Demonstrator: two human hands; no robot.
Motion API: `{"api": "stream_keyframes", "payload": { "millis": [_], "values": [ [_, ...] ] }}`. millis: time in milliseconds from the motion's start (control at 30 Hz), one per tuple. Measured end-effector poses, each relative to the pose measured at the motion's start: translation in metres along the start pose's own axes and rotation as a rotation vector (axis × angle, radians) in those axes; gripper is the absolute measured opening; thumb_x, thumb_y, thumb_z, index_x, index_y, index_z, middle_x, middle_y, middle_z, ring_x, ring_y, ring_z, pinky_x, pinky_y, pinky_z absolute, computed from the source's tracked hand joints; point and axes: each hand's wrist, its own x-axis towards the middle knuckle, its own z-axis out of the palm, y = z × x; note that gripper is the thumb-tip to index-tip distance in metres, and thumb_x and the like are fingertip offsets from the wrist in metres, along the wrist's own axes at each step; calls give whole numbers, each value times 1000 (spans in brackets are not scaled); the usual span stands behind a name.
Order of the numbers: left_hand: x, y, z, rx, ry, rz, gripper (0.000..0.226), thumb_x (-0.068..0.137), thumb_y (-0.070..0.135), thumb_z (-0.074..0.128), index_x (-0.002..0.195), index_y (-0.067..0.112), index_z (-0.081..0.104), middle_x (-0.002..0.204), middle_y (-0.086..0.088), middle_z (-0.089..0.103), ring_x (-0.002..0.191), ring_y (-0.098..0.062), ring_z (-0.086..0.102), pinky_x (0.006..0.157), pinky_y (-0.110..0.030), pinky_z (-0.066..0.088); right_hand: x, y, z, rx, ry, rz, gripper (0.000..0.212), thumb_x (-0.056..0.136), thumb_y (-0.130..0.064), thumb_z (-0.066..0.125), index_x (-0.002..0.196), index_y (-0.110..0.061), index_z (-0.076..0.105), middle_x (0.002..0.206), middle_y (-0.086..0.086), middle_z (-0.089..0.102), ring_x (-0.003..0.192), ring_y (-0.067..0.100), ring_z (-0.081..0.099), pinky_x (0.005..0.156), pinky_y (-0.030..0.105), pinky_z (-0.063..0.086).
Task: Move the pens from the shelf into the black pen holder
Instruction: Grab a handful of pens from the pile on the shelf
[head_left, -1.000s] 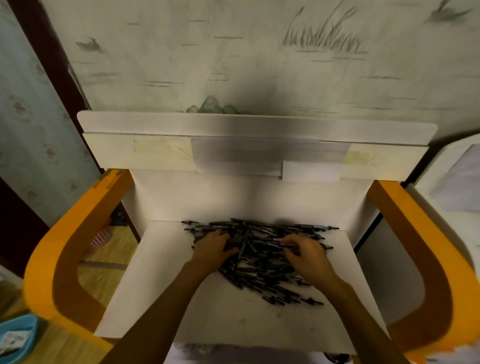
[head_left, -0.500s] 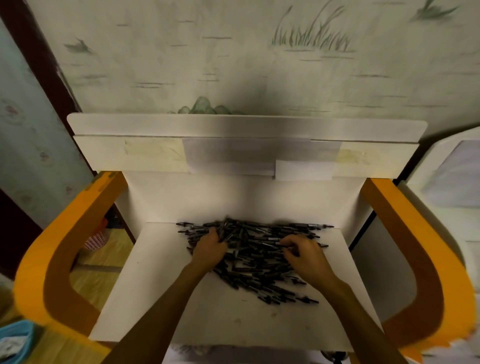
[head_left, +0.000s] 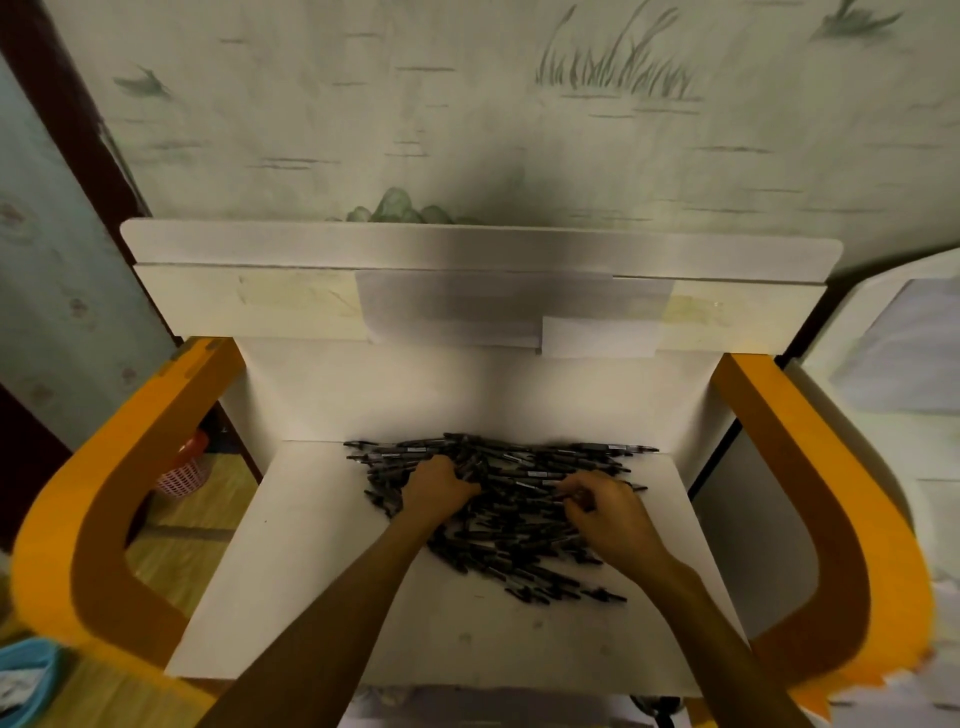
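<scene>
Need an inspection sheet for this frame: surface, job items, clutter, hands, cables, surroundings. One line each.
Surface: white shelf board between two orange side panels; a few faint marks near the front edge.
Job's things: pile of black pens heaped toward the back wall of the shelf; black pen holder not in view.
Clutter: nothing seen on the board besides the pens.
Hands: left hand fingers curled into the pile; right hand fingers curled on pens at the pile's right side.
Cables: nothing seen.
Surroundings: painted wallpaper behind; taped paper patches on the upper shelf front; pink basket on the wooden floor at left; blue container at lower left.
</scene>
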Motion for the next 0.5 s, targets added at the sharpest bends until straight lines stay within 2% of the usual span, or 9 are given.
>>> {"api": "stream_keyframes", "payload": {
  "millis": [67,167,300,400,500],
  "values": [
    [-1,3,0,-38,23,-10,42,84,46,69,61,16,50,63,-1,55,57,-16,54,49,-25,41,0,1,-2,3,9,8,22,92,-14,62,112,-23,68,107,-5,66,90,6,62,79,23,54],
    [-3,5,-2,-101,65,-34,42,92,46,57,64,15,52,71,-7,60,66,-22,58,58,-30,46,0,2,-8,10,30,12,20,93,-15,62,109,-25,68,104,-7,66,87,4,62,76,23,55],
    [-4,6,-1,-191,44,86,26,96,34,61,85,11,59,80,-9,65,71,-21,60,62,-30,47,1,8,-13,-29,34,19,18,92,-18,62,106,-28,68,99,-9,65,83,1,59,72,20,50],
    [-12,10,1,-291,-36,236,21,94,34,66,106,17,59,89,-1,66,81,-17,62,70,-26,47,0,10,-14,-22,35,26,19,92,-16,63,107,-26,68,100,-10,64,83,0,57,71,13,46],
    [-18,9,4,-217,-122,319,20,88,33,75,99,19,65,86,9,66,83,-10,63,78,-29,51,-2,11,-14,-16,26,33,19,92,-15,63,109,-23,68,100,-10,63,82,-3,55,68,3,38]
  ]
}}
